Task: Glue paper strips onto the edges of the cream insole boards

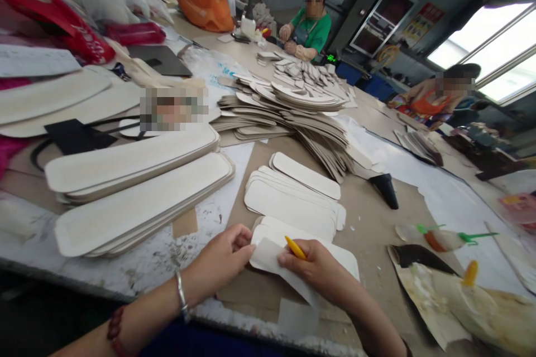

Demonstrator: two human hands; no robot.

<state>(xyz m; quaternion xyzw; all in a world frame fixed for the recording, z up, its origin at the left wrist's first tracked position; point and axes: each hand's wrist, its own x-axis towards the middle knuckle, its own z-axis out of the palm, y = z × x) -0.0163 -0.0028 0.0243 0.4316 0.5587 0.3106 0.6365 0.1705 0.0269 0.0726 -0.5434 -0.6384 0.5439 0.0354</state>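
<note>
On the worktable, a panel lies beside loosely-curled left fingers, under right fingers gripping a tool.

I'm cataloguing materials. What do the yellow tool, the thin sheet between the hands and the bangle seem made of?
Yellow tool: probably plastic; smooth, evenly coloured. Thin sheet: perhaps paper or film; matte, pale, no weave visible. Bangle: likely metal; polished, silvery highlights.

The right hand hides part of the panel at lower centre, the left edge crops the red bag, and the upper-right poster's print is illegibly small.
</note>
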